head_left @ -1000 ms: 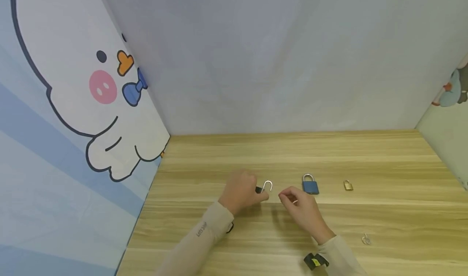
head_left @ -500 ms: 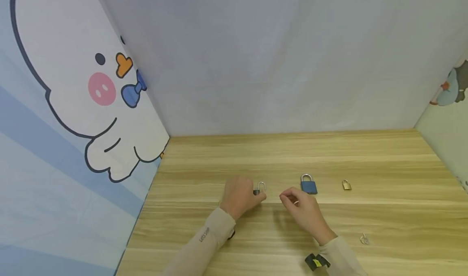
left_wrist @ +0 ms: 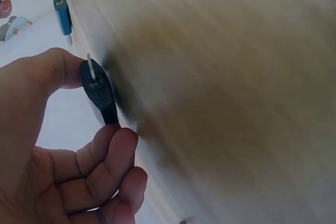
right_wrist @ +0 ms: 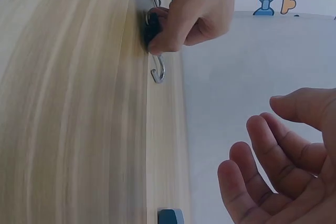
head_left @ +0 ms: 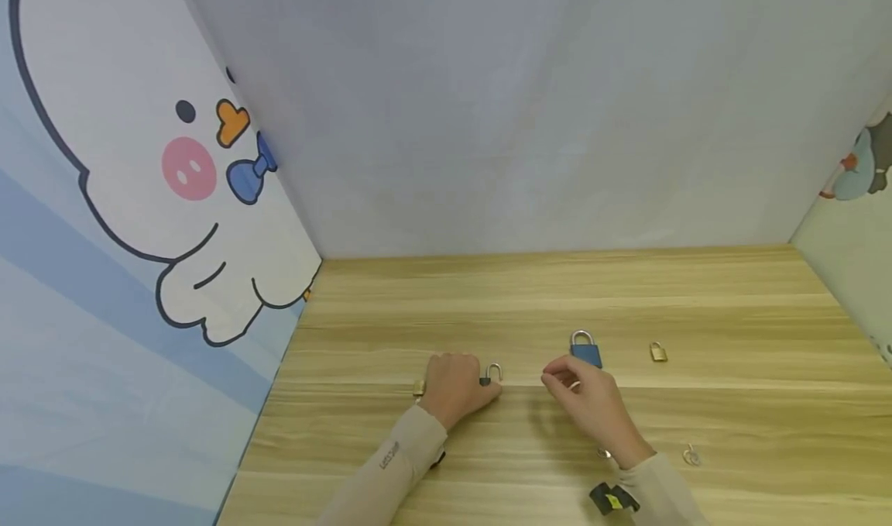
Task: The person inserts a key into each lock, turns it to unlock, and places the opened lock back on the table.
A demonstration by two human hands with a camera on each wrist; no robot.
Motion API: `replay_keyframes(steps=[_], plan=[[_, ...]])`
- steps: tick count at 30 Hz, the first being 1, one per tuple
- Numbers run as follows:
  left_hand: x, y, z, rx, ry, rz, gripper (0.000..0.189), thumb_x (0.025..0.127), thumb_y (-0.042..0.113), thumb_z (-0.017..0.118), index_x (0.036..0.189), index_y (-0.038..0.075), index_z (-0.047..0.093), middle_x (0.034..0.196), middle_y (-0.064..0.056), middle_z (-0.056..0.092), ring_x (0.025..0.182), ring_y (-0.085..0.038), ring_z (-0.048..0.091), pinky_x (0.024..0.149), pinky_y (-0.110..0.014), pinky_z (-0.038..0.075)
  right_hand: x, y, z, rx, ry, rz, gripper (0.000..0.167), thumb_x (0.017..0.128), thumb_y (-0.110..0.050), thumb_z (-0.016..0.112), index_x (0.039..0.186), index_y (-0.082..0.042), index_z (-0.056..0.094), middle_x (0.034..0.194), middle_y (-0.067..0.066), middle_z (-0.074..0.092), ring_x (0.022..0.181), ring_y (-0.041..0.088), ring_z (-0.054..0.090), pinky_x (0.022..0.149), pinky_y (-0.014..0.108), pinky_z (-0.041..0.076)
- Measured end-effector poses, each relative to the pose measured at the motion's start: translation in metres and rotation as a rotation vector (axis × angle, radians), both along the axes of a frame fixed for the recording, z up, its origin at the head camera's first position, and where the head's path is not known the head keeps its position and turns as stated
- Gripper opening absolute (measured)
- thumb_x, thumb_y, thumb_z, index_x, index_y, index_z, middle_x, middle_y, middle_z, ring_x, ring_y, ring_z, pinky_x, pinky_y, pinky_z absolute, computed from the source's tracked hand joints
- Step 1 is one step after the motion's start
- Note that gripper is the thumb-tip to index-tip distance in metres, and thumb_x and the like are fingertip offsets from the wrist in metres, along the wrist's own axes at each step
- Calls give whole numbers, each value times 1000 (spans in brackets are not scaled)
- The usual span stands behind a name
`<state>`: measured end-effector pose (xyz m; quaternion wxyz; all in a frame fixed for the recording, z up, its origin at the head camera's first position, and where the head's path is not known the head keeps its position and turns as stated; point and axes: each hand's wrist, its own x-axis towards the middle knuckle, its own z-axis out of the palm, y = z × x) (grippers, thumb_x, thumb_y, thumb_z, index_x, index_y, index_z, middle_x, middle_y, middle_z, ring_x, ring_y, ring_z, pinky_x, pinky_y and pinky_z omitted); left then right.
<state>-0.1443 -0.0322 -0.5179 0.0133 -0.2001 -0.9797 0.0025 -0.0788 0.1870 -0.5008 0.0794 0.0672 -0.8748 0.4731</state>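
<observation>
One-handed, gripping a small black padlock with a rounded body by its two narrow sides, pressing with the thumb of the left hand on one and with curled fingertips on the other. Likely choosing those sides for holding the body firmly without covering its curved silver metal shackle, hooking out past the thumb with one end free. Holding it low over the pale wood-grain tabletop, probably for steadiness, but not being able to tell whether touching the wood. Noticing a thin silver strip at the padlock end beside the thumb, too unclear for naming. With the right hand, gripping nothing visible: bending the fingers loosely, showing a clear gap to the thumb, and hovering well apart from the black padlock, perhaps for not crowding the other grip. Seeing a squarish brass padlock just beside the left fingers, on the side away from the shackle; a boxy blue padlock just beyond the right fingers, partly behind them; a tiny gold-coloured padlock farther right; and a small silver metal cluster, possibly keys, back from those fingers, probably all lying apart for easy grasping.
</observation>
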Motion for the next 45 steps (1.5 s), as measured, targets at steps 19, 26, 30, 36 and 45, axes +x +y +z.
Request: replay_keyframes(steps=[19, 26, 30, 36, 45], plan=[[-3, -4, 17, -21, 6, -76, 67, 90, 66, 56, 49, 19, 32, 43, 8, 19, 42, -8, 18, 43, -26, 23, 14, 30, 9, 44, -67, -73, 11, 97, -19, 67, 101, -9, 70, 89, -3, 69, 82, 13, 62, 74, 33, 53], [-8, 10, 26, 47, 82, -141, 67, 89, 61, 63, 46, 20, 32, 39, 10, 15, 40, -6, 10, 36, -22, 11, 19, 41, 5, 106, -74, -82, 6, 95, -15, 69, 98, -10, 70, 84, -6, 66, 76, 11, 61, 70, 32, 52], [-11, 24, 28, 77, 30, -151, 62, 89, 56, 66, 50, 19, 35, 41, 10, 21, 40, -5, 16, 36, -22, 15, 24, 46, 4, 145, -87, -84, 4, 95, -14, 68, 98, -11, 70, 82, -7, 65, 75, 10, 60, 68, 30, 51], [-15, 49, 32, 52, -11, -165, 60, 91, 56, 63, 54, 20, 32, 47, 8, 20, 43, -7, 18, 37, -24, 18, 34, 53, 9, 191, -121, -77, 5, 96, -14, 67, 97, -10, 70, 84, -5, 66, 75, 10, 60, 67, 31, 51], [-16, 80, 38, 71, -101, -164, 61, 91, 59, 61, 53, 19, 35, 44, 8, 22, 40, -6, 21, 35, -22, 20, 46, 59, 11, 263, -139, -76, 10, 96, -17, 68, 100, -8, 70, 86, -4, 67, 78, 10, 61, 72, 35, 53]])
